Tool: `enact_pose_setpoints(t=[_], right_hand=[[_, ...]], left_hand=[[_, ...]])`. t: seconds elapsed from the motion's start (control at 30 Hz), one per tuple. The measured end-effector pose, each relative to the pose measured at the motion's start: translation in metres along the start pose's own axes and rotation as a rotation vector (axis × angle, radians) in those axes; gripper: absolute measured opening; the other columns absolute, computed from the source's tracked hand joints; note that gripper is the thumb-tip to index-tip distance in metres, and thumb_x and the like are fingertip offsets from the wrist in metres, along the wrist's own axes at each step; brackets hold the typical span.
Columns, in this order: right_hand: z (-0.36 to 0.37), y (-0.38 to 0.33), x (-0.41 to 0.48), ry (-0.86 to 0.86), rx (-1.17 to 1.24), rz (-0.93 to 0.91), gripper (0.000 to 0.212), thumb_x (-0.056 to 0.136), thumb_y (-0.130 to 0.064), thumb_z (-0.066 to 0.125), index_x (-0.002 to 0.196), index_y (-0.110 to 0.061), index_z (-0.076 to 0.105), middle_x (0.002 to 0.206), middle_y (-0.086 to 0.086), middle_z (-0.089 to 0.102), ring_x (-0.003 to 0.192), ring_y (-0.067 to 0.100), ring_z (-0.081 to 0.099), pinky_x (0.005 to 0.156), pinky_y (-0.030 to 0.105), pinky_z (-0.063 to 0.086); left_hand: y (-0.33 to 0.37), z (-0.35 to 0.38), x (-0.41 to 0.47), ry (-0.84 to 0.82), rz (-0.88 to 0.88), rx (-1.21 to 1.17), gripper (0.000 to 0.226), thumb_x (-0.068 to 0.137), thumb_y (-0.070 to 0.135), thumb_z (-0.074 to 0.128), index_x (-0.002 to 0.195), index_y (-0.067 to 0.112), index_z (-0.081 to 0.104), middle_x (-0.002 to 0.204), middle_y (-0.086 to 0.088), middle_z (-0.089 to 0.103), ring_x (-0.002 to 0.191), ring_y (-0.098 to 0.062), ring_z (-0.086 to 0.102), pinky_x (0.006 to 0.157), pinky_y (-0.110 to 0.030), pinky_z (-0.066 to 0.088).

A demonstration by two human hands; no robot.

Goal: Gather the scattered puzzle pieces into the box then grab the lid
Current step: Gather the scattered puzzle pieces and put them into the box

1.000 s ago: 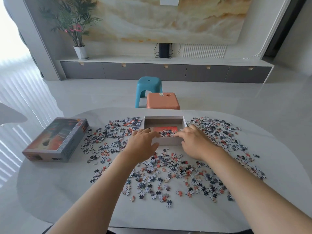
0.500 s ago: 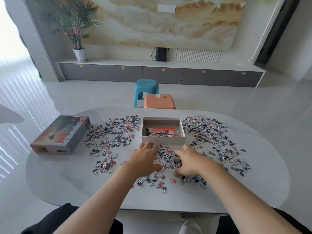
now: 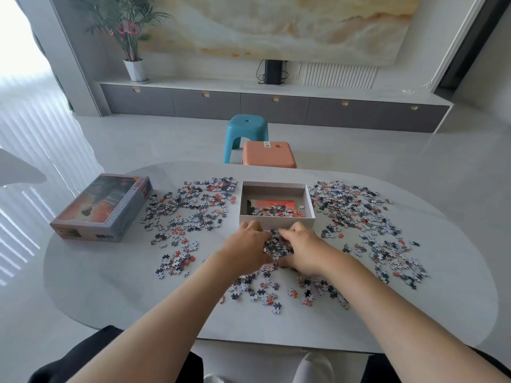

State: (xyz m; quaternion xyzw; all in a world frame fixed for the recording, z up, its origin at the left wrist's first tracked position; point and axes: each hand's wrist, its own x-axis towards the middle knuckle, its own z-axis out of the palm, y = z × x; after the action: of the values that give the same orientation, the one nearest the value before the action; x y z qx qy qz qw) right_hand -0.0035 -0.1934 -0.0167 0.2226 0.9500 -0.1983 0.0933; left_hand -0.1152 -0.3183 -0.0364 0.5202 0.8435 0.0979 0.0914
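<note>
The open grey box (image 3: 277, 220) stands at the table's middle with some puzzle pieces and an orange sheet inside. Just in front of it, my left hand (image 3: 246, 248) and my right hand (image 3: 302, 251) cup a heap of puzzle pieces (image 3: 278, 246) between them, fingers curled around it. More pieces lie scattered left (image 3: 190, 208), right (image 3: 365, 217) and near me (image 3: 265, 291). The lid (image 3: 103, 205), printed with an orange picture, lies at the table's left end.
The table (image 3: 110, 286) is a pale oval with its near edge above my lap. A teal stool (image 3: 246, 134) and an orange stool (image 3: 268, 154) stand behind the far edge. A potted plant (image 3: 130, 37) sits on the long cabinet.
My hands left the box rim, drew back to the near pieces, then closed together and swept a heap toward the box front. The camera view also shifted back.
</note>
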Motion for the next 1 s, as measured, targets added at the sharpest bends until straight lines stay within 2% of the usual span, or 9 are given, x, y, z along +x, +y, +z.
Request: enact_pose_setpoints(t=[0.13, 0.3, 0.4, 0.5, 0.57, 0.7, 0.77, 0.9, 1.0], right_hand=[[-0.006, -0.001, 0.006, 0.013, 0.044, -0.031, 0.059, 0.085, -0.036, 0.073, 0.139, -0.024, 0.051, 0.128, 0.001, 0.05, 0.119, 0.023, 0.051, 0.099, 0.038, 0.044], [-0.01, 0.001, 0.012, 0.105, 0.148, -0.046, 0.024, 0.089, -0.018, 0.07, 0.112, -0.023, 0.071, 0.115, -0.003, 0.066, 0.099, 0.014, 0.061, 0.091, 0.03, 0.05], [-0.011, 0.001, 0.014, 0.107, 0.167, -0.054, 0.019, 0.087, -0.015, 0.072, 0.104, -0.022, 0.073, 0.108, -0.003, 0.069, 0.089, 0.009, 0.06, 0.084, 0.023, 0.05], [-0.013, -0.001, 0.015, 0.085, 0.161, -0.049, 0.015, 0.086, -0.013, 0.071, 0.096, -0.023, 0.076, 0.102, -0.004, 0.071, 0.089, 0.012, 0.064, 0.085, 0.03, 0.054], [-0.016, -0.002, 0.016, 0.084, 0.156, -0.048, 0.016, 0.085, -0.012, 0.071, 0.095, -0.024, 0.078, 0.1, -0.005, 0.073, 0.088, 0.013, 0.065, 0.085, 0.032, 0.056], [-0.027, 0.001, 0.016, 0.122, 0.141, -0.061, 0.018, 0.086, -0.011, 0.071, 0.097, -0.023, 0.078, 0.102, -0.007, 0.072, 0.087, 0.007, 0.062, 0.079, 0.016, 0.047], [-0.036, 0.004, 0.016, 0.159, 0.177, -0.052, 0.016, 0.084, -0.012, 0.074, 0.093, -0.024, 0.078, 0.097, -0.009, 0.072, 0.082, 0.003, 0.063, 0.078, 0.017, 0.05], [-0.054, 0.012, 0.018, 0.292, 0.342, -0.059, 0.013, 0.084, -0.012, 0.075, 0.091, -0.023, 0.077, 0.084, -0.011, 0.069, 0.057, 0.004, 0.065, 0.063, 0.023, 0.056], [-0.058, 0.02, 0.033, 0.541, 0.414, -0.076, 0.013, 0.082, -0.009, 0.076, 0.09, -0.02, 0.076, 0.084, -0.005, 0.071, 0.06, 0.008, 0.067, 0.065, 0.018, 0.054]], left_hand=[[-0.002, -0.003, 0.01, 0.024, 0.0, -0.109, 0.032, 0.081, 0.029, 0.072, 0.111, 0.019, 0.065, 0.108, 0.0, 0.055, 0.097, -0.02, 0.057, 0.09, -0.034, 0.05], [-0.005, -0.011, 0.015, 0.04, -0.035, -0.161, 0.013, 0.086, 0.021, 0.067, 0.099, 0.019, 0.068, 0.105, 0.003, 0.062, 0.074, -0.01, 0.059, 0.075, -0.026, 0.054], [-0.005, -0.012, 0.018, 0.019, -0.045, -0.186, 0.014, 0.084, 0.019, 0.067, 0.097, 0.02, 0.069, 0.099, 0.002, 0.069, 0.087, -0.014, 0.064, 0.08, -0.031, 0.055], [-0.003, -0.015, 0.018, -0.034, -0.053, -0.21, 0.025, 0.085, 0.028, 0.061, 0.108, 0.02, 0.065, 0.102, 0.001, 0.068, 0.084, -0.014, 0.063, 0.076, -0.033, 0.057], [0.0, -0.014, 0.017, -0.085, -0.025, -0.185, 0.036, 0.081, 0.032, 0.067, 0.114, 0.02, 0.061, 0.107, 0.001, 0.063, 0.079, -0.014, 0.06, 0.07, -0.031, 0.057], [-0.001, -0.014, 0.017, -0.056, -0.054, -0.162, 0.021, 0.083, 0.022, 0.071, 0.103, 0.019, 0.069, 0.101, 0.001, 0.066, 0.084, -0.016, 0.064, 0.078, -0.03, 0.056], [-0.003, -0.014, 0.018, -0.056, -0.064, -0.202, 0.017, 0.083, 0.019, 0.071, 0.099, 0.018, 0.068, 0.099, 0.002, 0.066, 0.084, -0.015, 0.064, 0.077, -0.027, 0.055], [-0.005, -0.017, 0.021, -0.057, -0.049, -0.248, 0.01, 0.083, 0.018, 0.072, 0.091, 0.02, 0.066, 0.092, 0.006, 0.066, 0.078, -0.009, 0.062, 0.073, -0.021, 0.055], [-0.004, -0.028, 0.027, 0.005, -0.039, -0.357, 0.008, 0.083, 0.022, 0.072, 0.087, 0.019, 0.066, 0.084, 0.009, 0.065, 0.073, -0.009, 0.064, 0.066, -0.02, 0.056]])
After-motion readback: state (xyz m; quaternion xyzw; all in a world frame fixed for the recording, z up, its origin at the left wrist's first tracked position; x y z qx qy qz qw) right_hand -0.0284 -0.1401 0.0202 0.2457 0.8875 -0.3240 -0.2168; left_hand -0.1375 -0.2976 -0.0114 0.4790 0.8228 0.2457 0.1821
